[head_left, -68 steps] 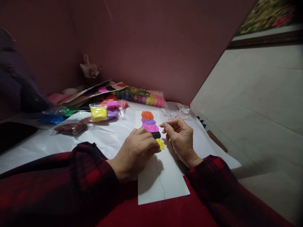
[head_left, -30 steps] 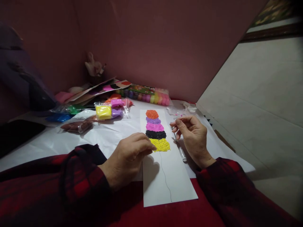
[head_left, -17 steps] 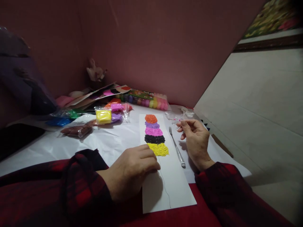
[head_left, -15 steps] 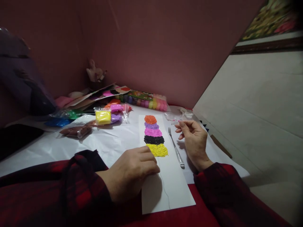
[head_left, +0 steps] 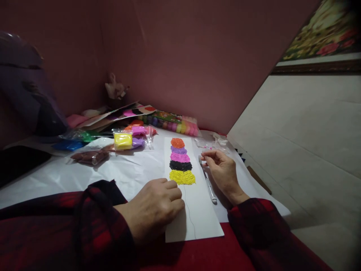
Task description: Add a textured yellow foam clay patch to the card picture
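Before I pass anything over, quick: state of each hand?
Left hand: curled over the white card; any grip is hidden.
Right hand: pinching pose near the fork; closed or holding, can't tell.

Left grip (head_left: 158,205) curls knuckles-up while right grip (head_left: 224,174) forms a pinch

From here the card (head_left: 201,222) lies on the sheet (head_left: 135,165), its near end past the edge, the fork (head_left: 210,187) along its right side; bags (head_left: 123,141) sit to the left, with piled cards (head_left: 113,117) and a packet (head_left: 175,125) behind them, before the wall (head_left: 191,67)
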{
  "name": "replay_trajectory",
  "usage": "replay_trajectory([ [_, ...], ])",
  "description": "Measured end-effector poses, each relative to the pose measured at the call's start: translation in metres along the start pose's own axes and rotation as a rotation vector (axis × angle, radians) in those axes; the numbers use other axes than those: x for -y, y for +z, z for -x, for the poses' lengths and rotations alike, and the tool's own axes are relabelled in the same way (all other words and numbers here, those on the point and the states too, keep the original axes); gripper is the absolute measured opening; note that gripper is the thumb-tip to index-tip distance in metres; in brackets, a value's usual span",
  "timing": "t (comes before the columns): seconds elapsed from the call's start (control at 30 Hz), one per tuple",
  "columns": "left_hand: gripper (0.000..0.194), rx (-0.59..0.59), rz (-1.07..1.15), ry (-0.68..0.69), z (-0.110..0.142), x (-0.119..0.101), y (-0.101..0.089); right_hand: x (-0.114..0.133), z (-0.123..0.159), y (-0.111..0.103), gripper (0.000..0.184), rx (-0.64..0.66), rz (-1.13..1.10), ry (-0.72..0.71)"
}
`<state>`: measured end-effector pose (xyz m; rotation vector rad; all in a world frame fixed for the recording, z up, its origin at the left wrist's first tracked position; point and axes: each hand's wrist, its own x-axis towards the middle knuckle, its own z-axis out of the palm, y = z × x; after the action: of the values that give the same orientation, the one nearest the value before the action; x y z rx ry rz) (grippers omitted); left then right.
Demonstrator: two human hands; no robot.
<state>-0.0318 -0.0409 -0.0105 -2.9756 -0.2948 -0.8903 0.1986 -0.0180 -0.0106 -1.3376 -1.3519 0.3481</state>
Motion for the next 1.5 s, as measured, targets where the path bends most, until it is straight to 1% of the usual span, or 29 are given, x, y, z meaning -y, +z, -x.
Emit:
replay_trajectory([
  [0.17, 0.019, 0.040, -0.054, -0.037, 0.000, 0.001, -0.002, -0.005, -0.004, -0.005, 0.014, -0.044, 0.164, -0.030],
  [0.33, 0.011, 0.055, -0.107, -0.048, 0.000, 0.001, 0.000, -0.010, -0.006, -0.009, 0.018, 0.010, 0.432, -0.108],
  [0.43, 0.011, 0.046, -0.105, -0.046, 0.000, 0.000, 0.000, -0.008, -0.005, -0.011, 0.021, 0.021, 0.576, -0.073],
  [0.5, 0.014, 0.039, -0.104, -0.045, 0.000, -0.001, -0.001, -0.007, -0.006, -0.012, 0.023, -0.026, 0.626, -0.028],
  [0.6, 0.017, 0.030, -0.101, -0.042, 0.001, 0.000, -0.001, -0.006, -0.008, -0.014, 0.024, -0.118, 0.639, 0.000],
  [0.67, 0.018, 0.044, -0.089, -0.041, 0.001, 0.001, -0.001, -0.008, -0.010, -0.016, 0.024, -0.140, 0.666, 0.011],
  [0.73, 0.017, 0.058, -0.080, -0.049, 0.001, 0.001, -0.001, -0.010, -0.012, -0.018, 0.022, -0.113, 0.737, 0.034],
  [0.8, 0.017, 0.069, -0.083, -0.065, 0.001, 0.001, -0.002, -0.012, -0.013, -0.020, 0.019, -0.048, 0.812, 0.042],
  [0.9, 0.016, 0.080, -0.085, -0.081, 0.000, 0.000, -0.003, -0.014, -0.014, -0.021, 0.019, 0.053, 0.869, 0.010],
  [0.97, 0.015, 0.080, -0.085, -0.079, 0.000, -0.001, -0.002, -0.015, -0.014, -0.020, 0.019, 0.088, 0.878, -0.011],
  [1.17, 0.014, 0.011, -0.074, -0.035, 0.001, 0.001, 0.002, -0.018, -0.012, -0.019, 0.023, 0.171, 0.999, -0.124],
  [1.3, 0.017, -0.040, -0.041, -0.045, 0.002, 0.001, 0.003, -0.018, -0.012, -0.018, 0.019, 0.178, 1.024, -0.160],
  [1.5, 0.023, -0.227, 0.112, -0.135, 0.002, 0.003, 0.006, -0.021, -0.017, -0.014, 0.014, 0.209, 1.056, -0.207],
])
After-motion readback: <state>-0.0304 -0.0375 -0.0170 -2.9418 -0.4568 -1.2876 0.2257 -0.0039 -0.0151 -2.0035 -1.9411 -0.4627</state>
